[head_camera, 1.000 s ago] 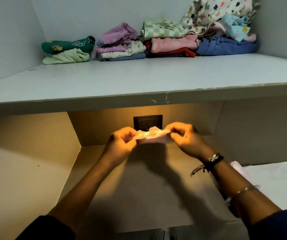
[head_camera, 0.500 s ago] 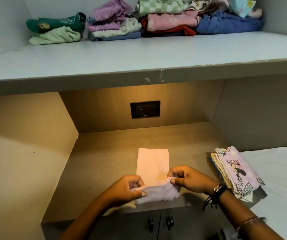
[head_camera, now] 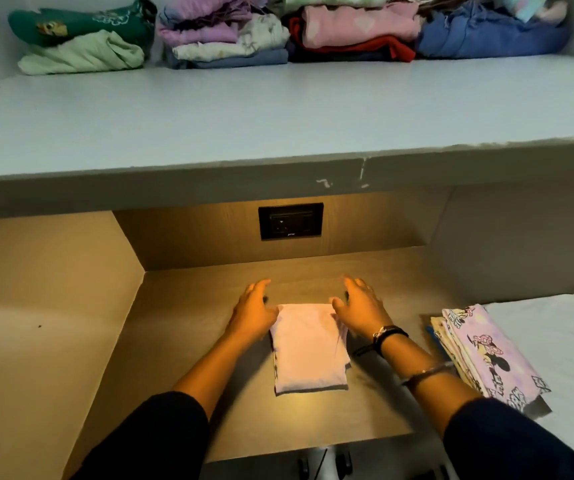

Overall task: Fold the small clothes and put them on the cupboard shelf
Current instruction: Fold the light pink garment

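A small pale pink garment [head_camera: 308, 348] lies folded into a flat rectangle on the lit wooden counter [head_camera: 188, 341]. My left hand [head_camera: 252, 315] rests at its far left corner and my right hand [head_camera: 356, 306] at its far right corner. Both hands have fingers spread and hold nothing. The grey cupboard shelf [head_camera: 278, 109] runs above. Along its back stand folded piles: a green pile [head_camera: 81, 39], a lilac and white pile [head_camera: 223, 32], a pink and red pile [head_camera: 354, 32] and a blue pile [head_camera: 486, 32].
A folded stack with a pink cartoon print [head_camera: 486, 355] lies to the right, at the edge of a white sheet [head_camera: 555, 334]. A black wall socket [head_camera: 290, 221] sits on the back panel. Cupboard door handles [head_camera: 323, 465] show below the counter edge.
The garment, held up stretched between both hands, was laid on the counter and folded over. Both hands have let go and moved to its far corners. The view has tilted down.
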### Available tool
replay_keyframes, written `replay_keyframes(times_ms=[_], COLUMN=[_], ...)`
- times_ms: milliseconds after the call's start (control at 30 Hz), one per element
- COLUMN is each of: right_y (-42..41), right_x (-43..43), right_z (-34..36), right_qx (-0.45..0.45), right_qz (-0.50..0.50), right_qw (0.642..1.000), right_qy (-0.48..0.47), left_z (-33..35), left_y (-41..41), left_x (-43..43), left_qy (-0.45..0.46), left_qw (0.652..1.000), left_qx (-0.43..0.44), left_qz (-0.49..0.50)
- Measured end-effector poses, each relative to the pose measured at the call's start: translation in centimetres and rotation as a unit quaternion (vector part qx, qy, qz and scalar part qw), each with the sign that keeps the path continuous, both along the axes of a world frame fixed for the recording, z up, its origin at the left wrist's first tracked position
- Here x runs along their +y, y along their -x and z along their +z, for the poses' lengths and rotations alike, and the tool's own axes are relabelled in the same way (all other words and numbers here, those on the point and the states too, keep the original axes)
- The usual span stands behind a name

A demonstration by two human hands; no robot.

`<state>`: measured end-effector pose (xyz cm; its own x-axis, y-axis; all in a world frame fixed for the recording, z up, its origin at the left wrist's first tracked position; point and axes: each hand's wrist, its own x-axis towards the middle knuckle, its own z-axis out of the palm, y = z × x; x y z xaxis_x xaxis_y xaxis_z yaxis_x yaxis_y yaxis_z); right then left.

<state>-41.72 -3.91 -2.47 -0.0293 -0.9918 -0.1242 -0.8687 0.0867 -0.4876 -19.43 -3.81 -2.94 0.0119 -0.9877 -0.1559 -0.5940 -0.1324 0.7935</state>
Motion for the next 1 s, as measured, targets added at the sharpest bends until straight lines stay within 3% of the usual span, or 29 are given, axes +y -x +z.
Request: replay_keyframes(times_ms=[67,133,267,367,533,700,800,900,1000], right_y=[-0.3,-0.7,-0.4,0.2,0.1,0.0,-0.1,-0.1,-0.2], right_x=[1.5,4.0,8.2,9.1,9.6,11.1,11.8,11.2,9.8], right_z=[-0.7,-1.9,-4.6,-5.8,-5.4,-3.7,-2.3,-1.3,-1.2], right_qx=[0.017,0.043,0.135,0.173,0.180,0.044,-0.072,-0.212,-0.314], right_qz=[0.026,0.138,0.337,0.352,0.364,0.315,0.271,0.200,0.101], right_qw=[0.996,0.982,0.931,0.919,0.905,0.942,0.959,0.956,0.938], right_qy=[0.088,0.124,0.041,0.028,0.125,0.105,0.035,-0.034,-0.102], left_z=[-0.7,-1.9,-4.4,-5.4,-5.8,-4.9,-3.7,-2.4,-1.1], left_y=[-0.4,-1.0,-2.8,-3.6,-3.2,-3.8,-3.3,-2.5,-1.7], left_x=[1.5,3.3,5.9,6.5,7.8,9.9,10.5,9.7,8.1], left_qy=[0.089,0.154,0.117,0.100,0.140,0.129,0.084,0.039,-0.030], left_qw=[0.992,0.959,0.871,0.840,0.848,0.876,0.926,0.969,0.976], left_qx=[-0.058,-0.125,-0.264,-0.315,-0.328,-0.242,-0.129,0.053,0.118], left_qz=[-0.063,-0.203,-0.399,-0.431,-0.393,-0.398,-0.346,-0.238,-0.179])
